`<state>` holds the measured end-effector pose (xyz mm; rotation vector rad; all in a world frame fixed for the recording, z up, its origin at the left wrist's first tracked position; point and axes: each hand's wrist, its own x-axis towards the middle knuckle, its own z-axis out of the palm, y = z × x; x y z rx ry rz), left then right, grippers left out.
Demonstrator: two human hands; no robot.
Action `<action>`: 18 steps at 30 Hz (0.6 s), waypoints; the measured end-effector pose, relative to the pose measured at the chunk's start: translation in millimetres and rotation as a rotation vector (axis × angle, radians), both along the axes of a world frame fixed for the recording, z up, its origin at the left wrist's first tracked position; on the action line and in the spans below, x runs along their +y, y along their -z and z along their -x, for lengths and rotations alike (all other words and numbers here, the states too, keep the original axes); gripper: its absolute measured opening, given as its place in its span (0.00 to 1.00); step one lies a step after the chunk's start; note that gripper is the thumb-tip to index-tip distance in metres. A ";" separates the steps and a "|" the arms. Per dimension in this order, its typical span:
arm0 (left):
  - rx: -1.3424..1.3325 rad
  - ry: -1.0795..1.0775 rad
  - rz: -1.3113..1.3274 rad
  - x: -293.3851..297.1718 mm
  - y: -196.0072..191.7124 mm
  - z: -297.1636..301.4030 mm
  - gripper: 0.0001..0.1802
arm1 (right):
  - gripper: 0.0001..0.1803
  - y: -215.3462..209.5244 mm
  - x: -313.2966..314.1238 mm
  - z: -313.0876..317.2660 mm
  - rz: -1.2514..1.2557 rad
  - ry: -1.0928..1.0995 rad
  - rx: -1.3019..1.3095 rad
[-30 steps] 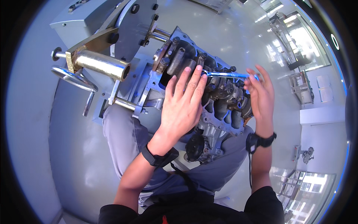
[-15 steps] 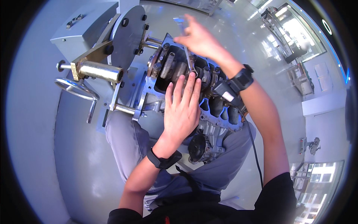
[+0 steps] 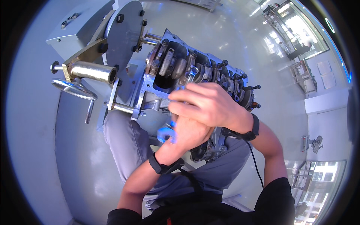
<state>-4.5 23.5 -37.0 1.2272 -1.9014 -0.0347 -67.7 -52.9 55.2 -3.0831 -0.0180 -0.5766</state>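
A combination wrench, its ring end (image 3: pixel 194 70) around a bolt head, lies across the engine block (image 3: pixel 165 39) with its open jaw end (image 3: pixel 165 134) toward me, blurred. My right hand (image 3: pixel 210 105) is closed over the shaft, its fingers curled toward the left. Under it, my left hand (image 3: pixel 191 131) lies beside the jaw end. The fingers of that hand are hidden, so its hold cannot be made out. Beneath the hands sits the exposed crankshaft (image 3: pixel 180 68) with its rod caps, and several black bolts (image 3: pixel 225 63) stick up from the block.
The block hangs from a stand with a round grey plate (image 3: pixel 125 35) and steel tube (image 3: pixel 93 71). A handwheel (image 3: pixel 73 89) with a crank handle juts out at left, below a grey box (image 3: pixel 80 26). A black cable (image 3: pixel 256 165) hangs from my right wrist.
The wrench's free end has swung from the far side of the block toward me. My right hand has come down and back over my left hand, which has shifted slightly nearer to me.
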 end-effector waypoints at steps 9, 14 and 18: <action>0.129 0.108 -0.004 -2.5 -5.0 -0.4 0.10 | 0.17 58.4 20.1 74.3 -0.867 0.106 -0.636; 0.222 0.065 -0.041 -5.9 -3.9 -7.0 0.15 | 0.14 40.5 17.1 79.8 -1.453 0.539 -1.281; 0.178 -0.159 0.141 -13.0 -13.0 -21.3 0.20 | 0.16 16.2 -24.6 87.2 -1.527 0.674 -1.318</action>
